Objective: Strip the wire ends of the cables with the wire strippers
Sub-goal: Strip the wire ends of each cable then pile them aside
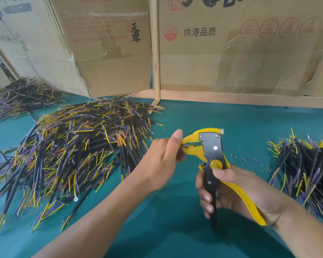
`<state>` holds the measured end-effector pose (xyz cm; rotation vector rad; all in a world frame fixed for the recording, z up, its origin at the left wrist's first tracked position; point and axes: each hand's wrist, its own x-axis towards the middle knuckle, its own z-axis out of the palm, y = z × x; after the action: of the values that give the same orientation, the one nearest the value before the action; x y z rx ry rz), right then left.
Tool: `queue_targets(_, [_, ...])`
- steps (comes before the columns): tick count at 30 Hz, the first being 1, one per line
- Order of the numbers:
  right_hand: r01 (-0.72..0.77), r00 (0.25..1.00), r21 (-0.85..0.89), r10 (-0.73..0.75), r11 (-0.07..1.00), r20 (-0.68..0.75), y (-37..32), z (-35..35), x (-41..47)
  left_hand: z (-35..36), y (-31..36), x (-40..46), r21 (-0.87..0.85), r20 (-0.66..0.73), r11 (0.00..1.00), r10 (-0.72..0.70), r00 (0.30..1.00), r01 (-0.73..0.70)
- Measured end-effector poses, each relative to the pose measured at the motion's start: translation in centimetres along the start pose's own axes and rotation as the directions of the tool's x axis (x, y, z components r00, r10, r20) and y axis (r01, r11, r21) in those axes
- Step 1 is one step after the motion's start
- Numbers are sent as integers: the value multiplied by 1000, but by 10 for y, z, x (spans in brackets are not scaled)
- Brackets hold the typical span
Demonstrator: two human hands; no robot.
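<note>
My right hand grips the handles of the yellow and black wire strippers, held upright over the green table with the jaws pointing left. My left hand pinches a cable end and holds it in the jaws; only a short bit of wire shows between my fingers and the jaws, the rest is hidden behind the hand. A large heap of black cables with yellow, blue and brown wire ends lies to the left. A smaller heap of the same cables lies to the right.
Cardboard boxes and a wooden frame wall off the back of the green table. Another cable pile lies far left at the back. Small bits of stripped insulation are scattered right of the strippers.
</note>
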<state>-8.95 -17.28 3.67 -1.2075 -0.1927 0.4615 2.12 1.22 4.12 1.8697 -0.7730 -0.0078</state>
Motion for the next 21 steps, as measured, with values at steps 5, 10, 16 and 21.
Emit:
queue_targets(5, [-4,1000,-3,4,1000,-2,0,1,0,1,1,-1,-21,5,1000,-11,1000,11])
queue_targets(10, [-10,1000,-6,10,1000,7,1,1,1,1,2,-1,-22,13,999,-25,1000,25])
queue_targets(16, [-27,1000,14,27,1000,-9,3,2,1,0,3,-2,4,21,1000,-19,1000,19])
queue_targets(21, [-32,999,33,33,999,-32,3,4,1,0,5,-2,9,35,1000,8,999,-8])
